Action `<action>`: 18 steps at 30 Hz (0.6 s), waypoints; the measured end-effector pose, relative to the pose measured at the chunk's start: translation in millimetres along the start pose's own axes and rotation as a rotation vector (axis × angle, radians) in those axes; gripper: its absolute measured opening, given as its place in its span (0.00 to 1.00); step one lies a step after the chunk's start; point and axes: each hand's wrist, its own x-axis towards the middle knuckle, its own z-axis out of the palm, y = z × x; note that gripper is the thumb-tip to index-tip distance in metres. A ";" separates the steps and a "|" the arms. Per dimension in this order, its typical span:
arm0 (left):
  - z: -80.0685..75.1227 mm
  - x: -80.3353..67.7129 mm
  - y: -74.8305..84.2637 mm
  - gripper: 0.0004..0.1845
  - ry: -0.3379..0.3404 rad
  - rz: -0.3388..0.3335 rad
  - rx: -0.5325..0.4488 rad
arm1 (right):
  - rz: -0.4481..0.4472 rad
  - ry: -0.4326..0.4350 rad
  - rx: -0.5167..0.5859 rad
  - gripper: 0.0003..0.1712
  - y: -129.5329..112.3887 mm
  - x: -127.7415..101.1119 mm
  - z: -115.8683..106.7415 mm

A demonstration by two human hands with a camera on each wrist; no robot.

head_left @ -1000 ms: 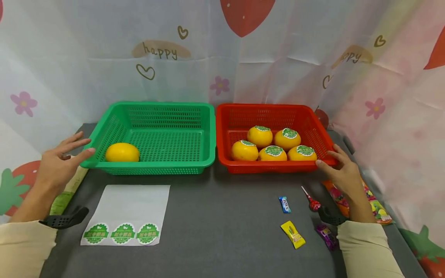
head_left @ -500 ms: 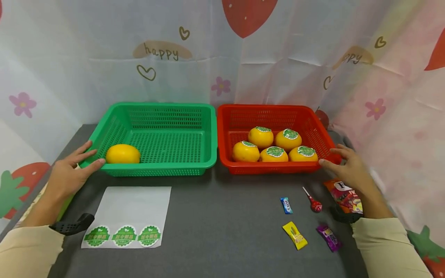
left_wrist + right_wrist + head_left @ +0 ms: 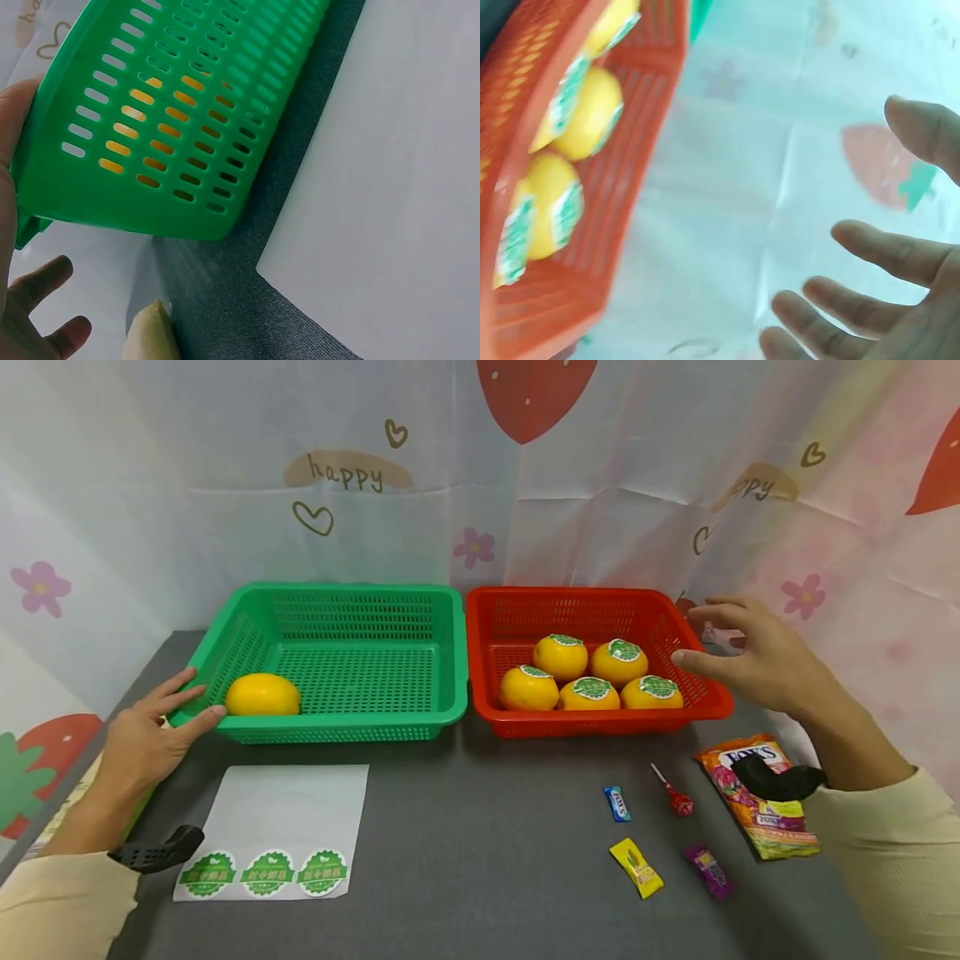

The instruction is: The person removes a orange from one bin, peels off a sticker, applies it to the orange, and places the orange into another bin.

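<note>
Grey desk (image 3: pixel 480 827) before you; your left hand (image 3: pixel 146 739) flat against green basket (image 3: pixel 337 727) corner, bare orange (image 3: pixel 262 694) inside; your right hand (image 3: pixel 757 656) spread, empty, above red basket (image 3: pixel 600 722) rim; careless sweep could tip basket.

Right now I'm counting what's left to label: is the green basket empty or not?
Not empty. The green basket holds one yellow fruit at its front left corner, with no sticker visible on it.

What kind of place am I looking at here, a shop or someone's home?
Probably neither: it looks like a small staged work table. A strawberry-print cloth hangs as a backdrop, and a green basket and a red basket of yellow fruit sit beside a sticker sheet.
</note>
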 end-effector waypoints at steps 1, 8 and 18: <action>-0.1 -0.2 0.8 0.30 0.002 -0.004 0.009 | -0.006 -0.020 0.003 0.32 -7.3 3.2 -1.6; 0.6 1.3 0.5 0.30 0.014 -0.001 0.041 | 0.008 -0.190 -0.045 0.36 -50.3 25.5 -4.4; 1.9 -1.9 4.0 0.29 0.041 0.060 0.074 | -0.152 -0.420 -0.086 0.38 -91.6 72.5 27.8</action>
